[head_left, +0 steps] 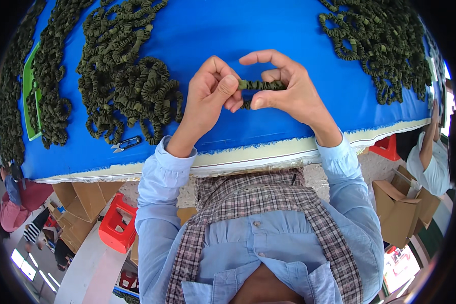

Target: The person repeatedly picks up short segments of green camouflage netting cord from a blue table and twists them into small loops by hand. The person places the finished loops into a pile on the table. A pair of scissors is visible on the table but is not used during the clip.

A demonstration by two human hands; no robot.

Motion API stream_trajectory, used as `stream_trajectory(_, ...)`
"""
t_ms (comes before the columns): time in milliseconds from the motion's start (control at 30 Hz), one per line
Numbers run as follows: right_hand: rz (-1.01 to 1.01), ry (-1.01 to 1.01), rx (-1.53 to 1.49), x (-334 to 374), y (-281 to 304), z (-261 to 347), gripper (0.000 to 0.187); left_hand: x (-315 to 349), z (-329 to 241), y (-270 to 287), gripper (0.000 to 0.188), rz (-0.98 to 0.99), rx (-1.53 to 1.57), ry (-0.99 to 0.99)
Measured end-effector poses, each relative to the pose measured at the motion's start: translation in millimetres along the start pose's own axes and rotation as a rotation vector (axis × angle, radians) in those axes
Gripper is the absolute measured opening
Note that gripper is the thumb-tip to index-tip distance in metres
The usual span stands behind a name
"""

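Observation:
A dark green scrunchie (pixel 261 85) is stretched between my two hands above the blue table cover. My left hand (pixel 212 91) pinches one end of it between thumb and fingers. On the other side my right hand (pixel 289 86) has its thumb and fingers curled round the ring, the index finger lifted away from it. Part of the scrunchie is hidden behind my fingers. Left of my hands lies a heap of dark green scrunchies (pixel 121 66). Below that heap rests a small pair of thread snips (pixel 126 144) with dark handles.
Another scrunchie pile (pixel 385 45) covers the far right of the blue cover (pixel 213 30). A green tray (pixel 31 96) stands among piles at the left. Below the table edge are a red stool (pixel 119 223) and cardboard boxes (pixel 397 205). Other people work at both sides.

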State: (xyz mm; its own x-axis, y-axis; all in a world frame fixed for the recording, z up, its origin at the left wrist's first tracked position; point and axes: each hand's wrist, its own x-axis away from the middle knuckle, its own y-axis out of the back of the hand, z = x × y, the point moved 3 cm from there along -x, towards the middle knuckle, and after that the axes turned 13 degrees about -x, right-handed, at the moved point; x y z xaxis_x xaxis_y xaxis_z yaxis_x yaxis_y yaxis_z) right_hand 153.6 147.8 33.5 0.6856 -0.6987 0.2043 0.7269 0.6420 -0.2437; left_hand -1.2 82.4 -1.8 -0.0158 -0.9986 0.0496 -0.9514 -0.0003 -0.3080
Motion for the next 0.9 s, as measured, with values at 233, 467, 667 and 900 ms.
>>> stream_trajectory(233, -0.116, 0.219, 0.191, 4, -13, -2, 0.020, 1, 3, -2, 0.022, -0.038, -0.142, -0.030)
stream_trajectory(467, -0.085, 0.164, 0.176, 4, -12, 5, 0.010, 1, 1, 0, 0.022, -0.084, -0.286, -0.081)
stream_trajectory(667, -0.076, 0.094, 0.140, 2, -1, -1, 0.007, 0, -7, 3, 0.021, -0.015, -0.166, -0.073)
stream_trajectory(900, -0.019, 0.108, 0.011, 2, 3, -1, 0.012, -3, -10, -3, 0.013, -0.005, 0.163, 0.029)
